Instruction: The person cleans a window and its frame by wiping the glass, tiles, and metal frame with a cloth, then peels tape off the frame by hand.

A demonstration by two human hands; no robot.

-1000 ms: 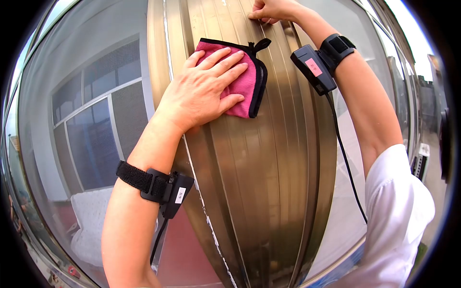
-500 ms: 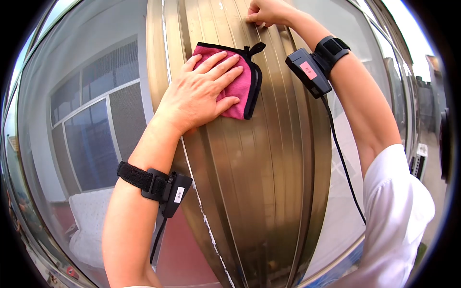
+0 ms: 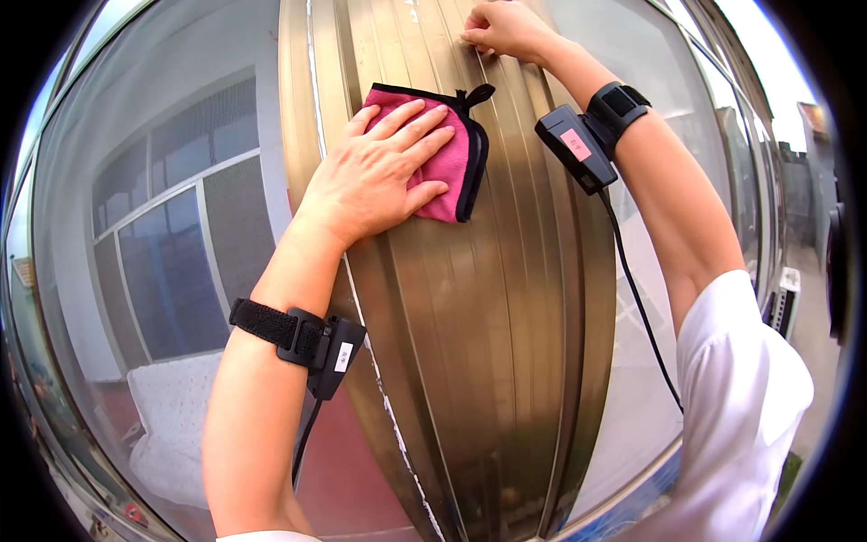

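Observation:
With fingers spread, my left hand (image 3: 375, 172) lies flat on a pink cloth (image 3: 456, 176) edged in black, with a black loop at its upper right corner. The cloth is pressed against a ribbed, bronze-coloured metal panel (image 3: 479, 325). Higher up, my right hand (image 3: 506, 29) is curled closed, its fingertips bunched against the same panel near its upper edge. Whatever may be between those fingers is too hidden or small to make out.
Glass panes flank the panel; behind the left one are a window (image 3: 172, 253) and a pale cushion-like object (image 3: 172, 415). Black strapped devices sit on my left forearm (image 3: 334, 357) and right wrist (image 3: 575, 149), each trailing a cable (image 3: 637, 298).
The view has shifted slightly, and my left forearm sits a little further right. Both hands keep nearly the same places on the cloth and panel.

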